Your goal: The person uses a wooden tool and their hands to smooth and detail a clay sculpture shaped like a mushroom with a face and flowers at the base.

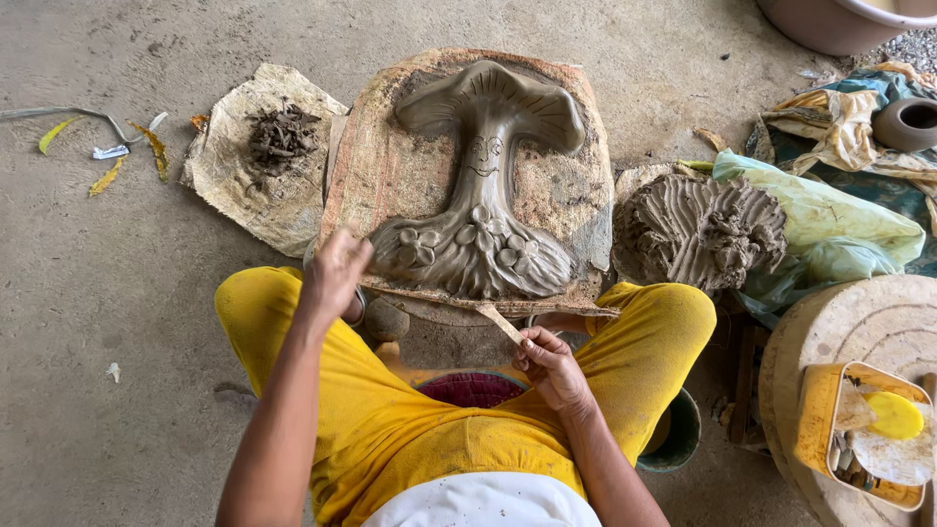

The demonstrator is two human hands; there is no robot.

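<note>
- Lowest in the frame, the person sits cross-legged in yellow trousers [390, 420], the knees spread to left and right of centre.
- The right hand [551, 366], just right of centre, has its fingers closed around a thin wooden stick tool [500, 322], whose tip points up-left toward the lower edge of the board.
- The left hand [337, 268], left of centre, rests with curled fingers at the lower left edge of the clay relief; whether it pinches anything cannot be told.
- The clay relief [483, 185], a grey mushroom-shaped tree with a small face on the trunk and flowers at its roots, lies in the middle of the frame on a worn flat board [390, 166].
- Right of the board sits a ridged lump of clay [698, 229], touching a pale green plastic bag [830, 220].
- In the lower right corner, a yellow container [859, 434] stands on a round stone block [859, 322].
- At upper left of the board, a pile of dark clay scraps [281, 137] lies on a torn sheet [234, 185].
- Far upper right, a small clay pot [906, 124] rests on crumpled wrapping.
</note>
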